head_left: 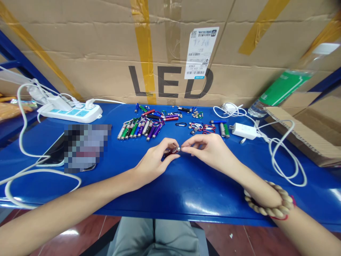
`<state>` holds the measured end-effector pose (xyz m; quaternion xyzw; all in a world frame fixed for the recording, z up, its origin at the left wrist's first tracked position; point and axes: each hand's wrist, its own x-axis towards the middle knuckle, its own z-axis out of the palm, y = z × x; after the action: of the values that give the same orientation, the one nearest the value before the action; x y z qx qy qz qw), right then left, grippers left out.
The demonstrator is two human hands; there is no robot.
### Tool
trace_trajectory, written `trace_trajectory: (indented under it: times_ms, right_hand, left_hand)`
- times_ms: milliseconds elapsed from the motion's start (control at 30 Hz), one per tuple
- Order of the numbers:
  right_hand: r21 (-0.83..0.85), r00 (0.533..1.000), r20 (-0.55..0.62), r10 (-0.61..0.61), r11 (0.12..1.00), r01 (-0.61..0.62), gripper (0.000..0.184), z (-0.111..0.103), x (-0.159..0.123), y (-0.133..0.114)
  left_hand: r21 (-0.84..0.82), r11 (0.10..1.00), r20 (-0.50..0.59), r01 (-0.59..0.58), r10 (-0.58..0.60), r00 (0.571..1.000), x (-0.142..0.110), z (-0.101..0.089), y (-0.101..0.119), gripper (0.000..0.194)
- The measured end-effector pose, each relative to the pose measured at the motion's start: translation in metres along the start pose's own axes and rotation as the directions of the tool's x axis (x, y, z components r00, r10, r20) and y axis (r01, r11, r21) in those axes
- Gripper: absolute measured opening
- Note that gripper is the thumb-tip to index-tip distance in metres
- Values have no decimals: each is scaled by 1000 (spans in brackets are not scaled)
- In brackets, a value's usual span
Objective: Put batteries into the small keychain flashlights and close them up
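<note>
My left hand (153, 161) is closed round a small dark red flashlight (169, 152), its silver end turned to the right. At that end my right hand (214, 151) has thumb and forefinger pinched together. Whatever lies between those fingertips is too small to make out. Just beyond my hands, several small flashlights (138, 128) in silver, green, blue, black and purple lie side by side. Behind them is a looser heap with red flashlights (170, 118). Small carabiner clips (209, 128) and tiny round silver pieces lie to the right, near a silver and a green tube (226, 130).
On the left are a white power strip (74, 113), looped white cables and a phone (53, 151) beside a blurred-out patch. A white charger (243, 131), a bottle with a green label (285, 87) and an open cardboard box (301, 138) stand right. A large carton (106, 46) backs the blue table (170, 199).
</note>
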<state>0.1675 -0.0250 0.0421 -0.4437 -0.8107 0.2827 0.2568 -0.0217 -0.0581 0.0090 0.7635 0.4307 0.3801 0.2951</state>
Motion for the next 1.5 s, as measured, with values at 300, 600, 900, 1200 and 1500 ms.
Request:
trace_trajectory:
  times_ms: [300, 600, 900, 1200, 1500]
  right_hand:
    - [355, 994, 81, 77, 929, -101, 20, 3, 0, -12]
    - [396, 981, 96, 171, 897, -196, 25, 9, 2, -8]
    - [359, 987, -84, 140, 928, -101, 27, 0, 4, -3]
    - [-465, 976, -214, 31, 876, -130, 13, -20, 6, 19]
    - [-499, 989, -93, 114, 854, -145, 9, -15, 9, 21]
  left_hand:
    - [18, 999, 5, -28, 27, 1000, -1, 0, -1, 18]
    - [50, 998, 12, -46, 45, 999, -1, -1, -1, 26]
    - [20, 998, 0, -66, 66, 998, -2, 0, 1, 22]
    - [23, 998, 12, -61, 61, 998, -1, 0, 3, 15]
    - [75, 997, -3, -28, 28, 1000, -3, -3, 5, 18]
